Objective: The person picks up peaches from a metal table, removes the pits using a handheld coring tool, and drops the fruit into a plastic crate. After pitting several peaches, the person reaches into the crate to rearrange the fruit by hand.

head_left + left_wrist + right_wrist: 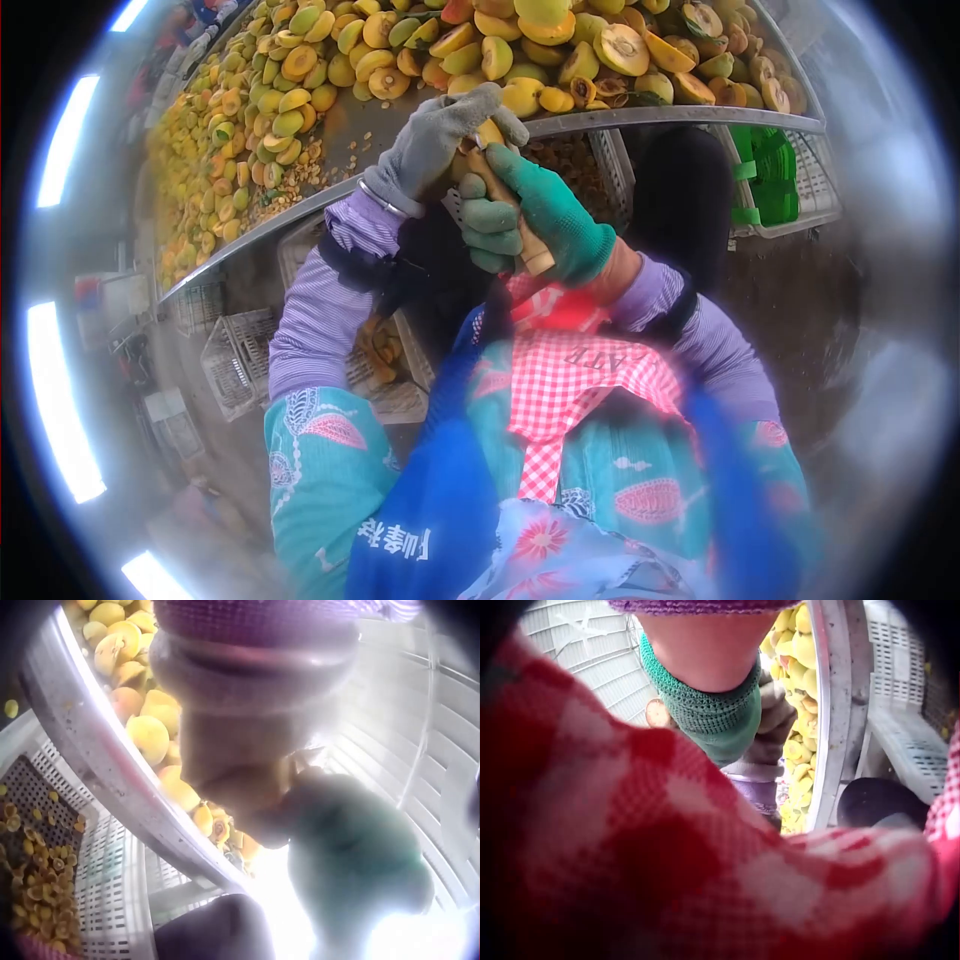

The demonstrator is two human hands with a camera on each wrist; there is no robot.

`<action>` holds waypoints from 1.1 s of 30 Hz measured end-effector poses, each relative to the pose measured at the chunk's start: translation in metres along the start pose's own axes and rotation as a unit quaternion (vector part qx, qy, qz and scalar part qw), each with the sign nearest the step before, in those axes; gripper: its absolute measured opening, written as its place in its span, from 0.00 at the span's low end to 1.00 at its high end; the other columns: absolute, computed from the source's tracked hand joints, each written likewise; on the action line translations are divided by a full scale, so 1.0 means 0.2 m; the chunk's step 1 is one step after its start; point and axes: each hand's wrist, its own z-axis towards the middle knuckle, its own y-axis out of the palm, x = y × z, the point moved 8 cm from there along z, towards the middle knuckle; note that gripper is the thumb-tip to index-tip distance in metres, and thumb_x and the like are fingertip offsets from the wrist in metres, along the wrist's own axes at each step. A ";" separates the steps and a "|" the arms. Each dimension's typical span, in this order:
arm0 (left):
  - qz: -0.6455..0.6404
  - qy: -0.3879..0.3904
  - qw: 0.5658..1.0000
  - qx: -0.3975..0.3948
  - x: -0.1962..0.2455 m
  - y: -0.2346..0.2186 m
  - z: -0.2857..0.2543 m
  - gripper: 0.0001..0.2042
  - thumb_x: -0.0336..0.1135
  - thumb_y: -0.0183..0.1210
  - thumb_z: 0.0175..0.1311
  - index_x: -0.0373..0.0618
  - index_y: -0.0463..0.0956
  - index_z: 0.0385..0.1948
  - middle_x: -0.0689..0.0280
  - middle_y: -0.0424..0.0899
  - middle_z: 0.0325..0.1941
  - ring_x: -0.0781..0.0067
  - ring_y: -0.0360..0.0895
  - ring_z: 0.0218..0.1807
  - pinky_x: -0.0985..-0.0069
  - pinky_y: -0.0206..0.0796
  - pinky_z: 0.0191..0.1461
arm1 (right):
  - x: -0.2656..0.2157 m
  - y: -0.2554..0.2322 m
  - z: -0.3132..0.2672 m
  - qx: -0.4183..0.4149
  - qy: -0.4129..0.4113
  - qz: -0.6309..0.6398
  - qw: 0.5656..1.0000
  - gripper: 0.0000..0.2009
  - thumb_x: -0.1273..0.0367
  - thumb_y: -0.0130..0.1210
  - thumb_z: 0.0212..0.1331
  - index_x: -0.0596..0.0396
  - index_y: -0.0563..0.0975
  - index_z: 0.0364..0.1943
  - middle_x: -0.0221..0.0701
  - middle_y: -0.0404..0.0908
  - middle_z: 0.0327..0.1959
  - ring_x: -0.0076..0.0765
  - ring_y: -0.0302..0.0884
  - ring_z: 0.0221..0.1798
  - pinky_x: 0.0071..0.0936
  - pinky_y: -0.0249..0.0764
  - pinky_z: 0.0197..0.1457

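My right hand [545,215], in a green glove, curls its fingers round a wooden-handled tool [536,252], the thumb lying along its upper part. The handle slants up and left toward my left hand [435,145], which wears a grey glove and pinches a piece of yellow peach [489,132]. Both hands meet just over the near rim of the metal table. The tool's working end is hidden between the gloves. In the right wrist view the round handle end [658,713] shows beside the green cuff; the left wrist view has both gloves dark and blurred.
A metal-rimmed table [350,125] bears a heap of whole and halved yellow peaches [290,80]. Below its edge stand white plastic crates [240,360], one with small brown and yellow pieces [45,877]. At the right, a crate [815,185] holds something green. A checked apron [560,380] covers my front.
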 end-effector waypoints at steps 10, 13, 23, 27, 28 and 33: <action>-0.289 0.093 0.932 0.201 -0.05 -0.04 -0.18 0.23 0.55 0.45 0.73 0.39 0.74 0.44 0.55 0.82 0.35 0.62 0.79 0.31 0.68 0.75 0.36 | 0.06 0.12 0.05 -0.111 0.043 0.012 0.993 0.21 0.47 0.36 0.73 0.45 0.73 0.37 0.15 0.62 0.15 0.19 0.58 0.15 0.21 0.57 0.23; -0.311 0.103 0.908 0.259 -0.02 -0.08 -0.36 0.23 0.53 0.45 0.73 0.40 0.74 0.46 0.57 0.82 0.38 0.62 0.80 0.33 0.72 0.76 0.35 | 0.18 0.14 0.07 -0.102 0.072 -0.040 0.991 0.22 0.46 0.38 0.73 0.48 0.72 0.36 0.20 0.65 0.17 0.21 0.59 0.17 0.22 0.61 0.22; 0.429 -0.045 0.776 0.460 0.04 -0.63 -0.76 0.18 0.45 0.58 0.64 0.40 0.82 0.45 0.57 0.83 0.49 0.63 0.81 0.49 0.71 0.69 0.57 | 0.01 -0.63 -0.10 0.311 0.081 -0.126 0.938 0.21 0.46 0.48 0.67 0.50 0.71 0.35 0.25 0.68 0.18 0.25 0.63 0.16 0.26 0.64 0.19; 0.531 0.099 0.780 0.316 0.14 -0.28 -0.07 0.17 0.43 0.61 0.61 0.43 0.81 0.47 0.54 0.83 0.51 0.61 0.79 0.54 0.71 0.68 0.59 | -0.06 -0.51 -0.13 0.260 0.017 -0.208 0.943 0.21 0.48 0.51 0.66 0.54 0.74 0.37 0.31 0.74 0.24 0.29 0.71 0.20 0.27 0.68 0.21; 0.600 0.148 0.731 0.291 0.09 -0.24 0.10 0.17 0.42 0.62 0.60 0.43 0.81 0.48 0.54 0.83 0.51 0.61 0.80 0.54 0.71 0.68 0.60 | -0.10 -0.48 -0.15 0.288 -0.030 -0.247 0.925 0.21 0.49 0.50 0.67 0.55 0.75 0.36 0.30 0.74 0.24 0.29 0.72 0.21 0.27 0.69 0.22; 0.278 0.109 0.939 0.168 0.06 -0.44 0.17 0.16 0.35 0.60 0.62 0.42 0.78 0.50 0.55 0.82 0.52 0.60 0.82 0.51 0.71 0.72 0.56 | -0.34 -0.30 -0.21 0.352 -0.249 -0.461 0.776 0.19 0.54 0.46 0.72 0.58 0.76 0.36 0.32 0.78 0.25 0.35 0.77 0.25 0.32 0.72 0.29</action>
